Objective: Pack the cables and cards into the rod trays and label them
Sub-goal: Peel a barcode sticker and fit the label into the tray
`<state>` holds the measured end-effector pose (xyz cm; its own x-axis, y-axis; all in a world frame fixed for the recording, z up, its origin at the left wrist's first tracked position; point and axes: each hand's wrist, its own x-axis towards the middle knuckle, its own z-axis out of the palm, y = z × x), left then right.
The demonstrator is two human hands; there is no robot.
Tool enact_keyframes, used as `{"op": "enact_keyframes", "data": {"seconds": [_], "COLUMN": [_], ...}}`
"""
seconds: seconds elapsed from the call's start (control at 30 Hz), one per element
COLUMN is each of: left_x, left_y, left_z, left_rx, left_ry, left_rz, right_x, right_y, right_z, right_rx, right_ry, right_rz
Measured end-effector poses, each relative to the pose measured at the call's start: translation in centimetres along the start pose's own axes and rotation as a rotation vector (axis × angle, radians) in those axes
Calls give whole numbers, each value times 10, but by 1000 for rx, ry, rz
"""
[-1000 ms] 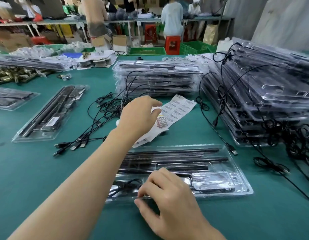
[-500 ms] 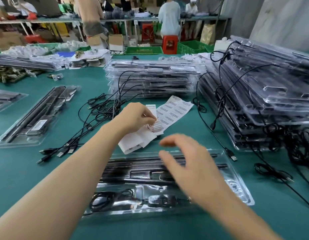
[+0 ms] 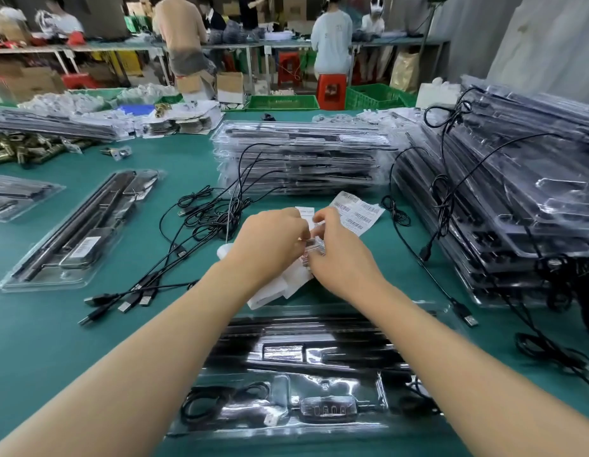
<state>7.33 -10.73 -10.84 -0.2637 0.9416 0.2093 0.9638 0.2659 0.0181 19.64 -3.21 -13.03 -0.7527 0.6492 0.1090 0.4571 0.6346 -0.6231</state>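
Two hands meet over the label sheet [image 3: 359,212], just beyond the near tray [image 3: 303,357]. Left hand [image 3: 270,239] and right hand [image 3: 339,255] both have fingers curled, pinching the sheet. Tray lies flat on the green table [image 3: 55,341], with black rods and a coiled cable inside. Loose cables [image 3: 201,212] lie left of the hands.

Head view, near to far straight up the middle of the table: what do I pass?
Closed rod tray → left hand and right hand, side by side, both pinching the barcode label sheet → stack of packed trays → green crate.
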Motion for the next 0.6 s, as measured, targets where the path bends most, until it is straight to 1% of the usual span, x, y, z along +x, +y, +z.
{"op": "enact_keyframes", "data": {"seconds": [0.07,0.13,0.23,0.37,0.53,0.6], "left_x": [-5,-7,-12,-26,-45,-50], "left_y": [1,1,-1,-1,2,3], "left_z": [4,8,8,5,-1,-4], "left_rx": [60,96,105,94,-42,-88], "left_ry": [69,91,119,173,311,356], "left_rz": [20,33,60,88,112,138], "right_x": [10,17,23,29,33,36], "right_y": [-2,-2,2,3,10,13], "right_z": [-4,-9,-14,-17,-12,-13], "right_rx": [-66,-151,-172,-254,-138,-148], "right_ry": [-73,-116,-170,-242,-272,-277], "right_rz": [-51,-100,-101,-146,-117,-102]}}
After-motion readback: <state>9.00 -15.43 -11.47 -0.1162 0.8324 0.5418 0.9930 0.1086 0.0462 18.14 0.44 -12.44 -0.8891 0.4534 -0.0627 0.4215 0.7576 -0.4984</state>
